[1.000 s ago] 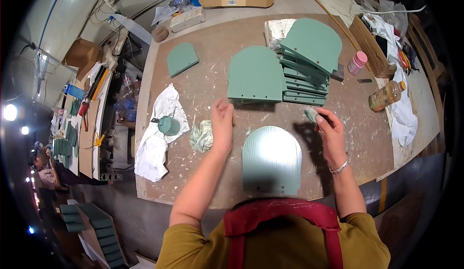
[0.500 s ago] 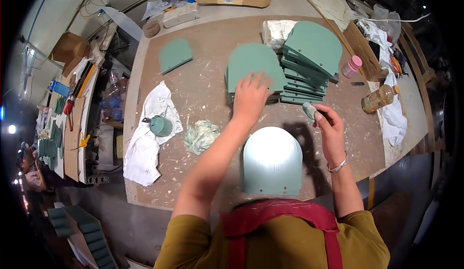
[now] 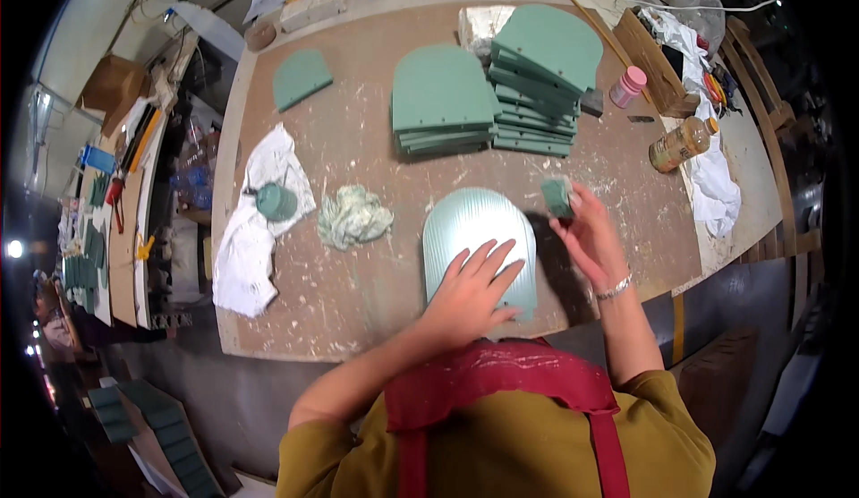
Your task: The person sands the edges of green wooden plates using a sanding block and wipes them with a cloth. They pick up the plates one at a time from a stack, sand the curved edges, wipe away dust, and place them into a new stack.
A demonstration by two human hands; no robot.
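A green arch-shaped panel (image 3: 474,221) with a ribbed, shiny face lies in front of me near the table's front edge. My left hand (image 3: 474,292) rests on its lower part with the fingers spread. To the right of the panel, my right hand (image 3: 591,234) pinches a small green block (image 3: 556,198) between thumb and fingers, above the table and apart from the panel. What the block is made of cannot be made out. Beyond the panel stand two piles of similar panels, a left stack (image 3: 443,86) and a taller, fanned right stack (image 3: 548,46).
A single green panel (image 3: 301,79) lies at the far left. Nearer are a white cloth (image 3: 246,270), a green jar (image 3: 276,202) on it, and a crumpled stained rag (image 3: 355,217). A pink bottle (image 3: 628,86) and a brownish bottle (image 3: 683,145) are at the right, beside a wooden box (image 3: 651,67).
My left hand has come back from the left stack onto the ribbed panel. My right hand still holds the block, now turned to show a broader face. The whole view has shifted slightly.
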